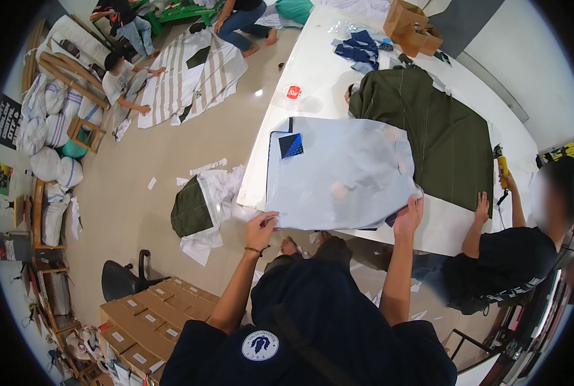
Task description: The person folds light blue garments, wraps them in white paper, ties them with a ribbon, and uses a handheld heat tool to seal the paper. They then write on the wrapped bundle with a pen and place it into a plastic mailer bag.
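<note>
A pale blue sheet (345, 178), with a slight sheen, spreads over the near end of a white table (441, 224). Its near left corner is pinched between the thumb and fingers of my left hand (259, 235). My right hand (407, 217) grips the near right corner. Dark navy edges show from under the sheet at its left and near sides. On top, towards the far left, lies a small black and blue patterned square (291, 145). Dark green fabric (441, 135) lies just beyond and to the right of the sheet.
At right, a co-worker's hand (482, 206) presses the green fabric; the other holds a yellow power tool (503, 166). Cardboard boxes (152, 318) and a black chair (120, 280) stand behind left. Bundled fabric (192, 207) lies on the floor; people handle striped fabric (166, 82) farther off.
</note>
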Demonstrator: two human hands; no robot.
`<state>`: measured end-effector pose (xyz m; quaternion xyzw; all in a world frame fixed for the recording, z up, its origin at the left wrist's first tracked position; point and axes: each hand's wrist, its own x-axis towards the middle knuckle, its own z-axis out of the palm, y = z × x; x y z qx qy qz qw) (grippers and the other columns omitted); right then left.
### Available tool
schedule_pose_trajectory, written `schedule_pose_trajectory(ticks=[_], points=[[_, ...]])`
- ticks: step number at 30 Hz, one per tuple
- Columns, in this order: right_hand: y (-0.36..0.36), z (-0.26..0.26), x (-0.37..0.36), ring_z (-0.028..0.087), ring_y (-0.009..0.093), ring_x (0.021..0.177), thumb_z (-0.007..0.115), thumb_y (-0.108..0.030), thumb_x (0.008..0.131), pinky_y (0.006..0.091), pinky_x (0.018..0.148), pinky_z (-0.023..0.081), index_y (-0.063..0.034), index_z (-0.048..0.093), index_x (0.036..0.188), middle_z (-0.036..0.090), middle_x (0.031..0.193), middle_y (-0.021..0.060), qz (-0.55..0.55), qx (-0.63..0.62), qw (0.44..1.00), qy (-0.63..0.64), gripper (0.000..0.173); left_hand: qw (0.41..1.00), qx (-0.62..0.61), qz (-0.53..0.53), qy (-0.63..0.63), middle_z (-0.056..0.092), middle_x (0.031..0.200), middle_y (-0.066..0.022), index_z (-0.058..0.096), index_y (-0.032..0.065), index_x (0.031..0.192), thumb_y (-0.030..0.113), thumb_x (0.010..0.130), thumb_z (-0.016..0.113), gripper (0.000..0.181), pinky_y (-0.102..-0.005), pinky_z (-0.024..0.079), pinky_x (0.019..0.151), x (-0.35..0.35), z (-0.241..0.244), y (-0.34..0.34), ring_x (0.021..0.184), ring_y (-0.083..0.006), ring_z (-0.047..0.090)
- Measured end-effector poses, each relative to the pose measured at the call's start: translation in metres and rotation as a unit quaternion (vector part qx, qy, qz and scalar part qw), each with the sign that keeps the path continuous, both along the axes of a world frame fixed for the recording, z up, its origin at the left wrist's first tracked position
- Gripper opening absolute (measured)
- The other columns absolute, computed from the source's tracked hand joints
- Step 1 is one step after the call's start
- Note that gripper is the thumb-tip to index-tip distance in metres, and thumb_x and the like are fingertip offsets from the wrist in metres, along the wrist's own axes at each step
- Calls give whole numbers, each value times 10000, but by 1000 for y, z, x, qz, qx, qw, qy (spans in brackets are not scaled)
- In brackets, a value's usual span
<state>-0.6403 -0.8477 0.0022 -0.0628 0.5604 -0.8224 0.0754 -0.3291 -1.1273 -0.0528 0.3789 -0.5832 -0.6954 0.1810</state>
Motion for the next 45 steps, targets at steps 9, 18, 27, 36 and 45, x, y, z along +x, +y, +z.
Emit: schedule_pose_trajectory(ticks=[9, 18, 27, 36, 45], points=[[-159, 54, 106, 548, 344, 1210, 568, -30, 928, 399, 1051, 408, 20, 524, 1291, 594, 1246, 198, 266, 282, 830, 400, 369, 972, 229, 29, 47, 669, 1049, -145, 686, -74, 1032, 223, 985, 573, 321, -346, 602, 756, 0, 11, -11, 825, -197, 668], [-155, 7, 183, 473, 384, 1251, 767, -133, 728, 486, 1063, 382, -52, 632, 1061, 552, 1243, 156, 338, 326, 752, 463, 368, 995, 84, -21, -58, 682, 795, -87, 687, -65, 918, 310, 937, 681, 376, -266, 553, 573, 4, -1, -11, 654, -144, 670], [-70, 8, 150, 484, 374, 1187, 739, -68, 700, 460, 987, 389, -72, 628, 1116, 530, 1233, 174, 152, 549, 721, 394, 430, 997, 75, -10, 2, 638, 700, -35, 671, -41, 845, 289, 926, 704, 341, -232, 506, 505, -12, 66, -4, 572, -101, 632], [-48, 22, 137, 663, 245, 790, 574, 86, 735, 321, 622, 521, -26, 693, 1024, 671, 972, 117, 92, 387, 862, 314, 333, 998, 63, 2, 26, 617, 652, -18, 665, -7, 794, 258, 913, 724, 296, -222, 453, 457, -10, 141, -17, 521, -89, 592], [-72, 201, 122, 650, 160, 572, 544, 90, 734, 214, 424, 428, 41, 730, 894, 707, 937, 159, 83, 89, 980, 157, 250, 990, 18, 40, 136, 582, 598, -31, 664, -23, 763, 199, 891, 730, 265, -217, 340, 378, -15, 272, -47, 421, -87, 492]])
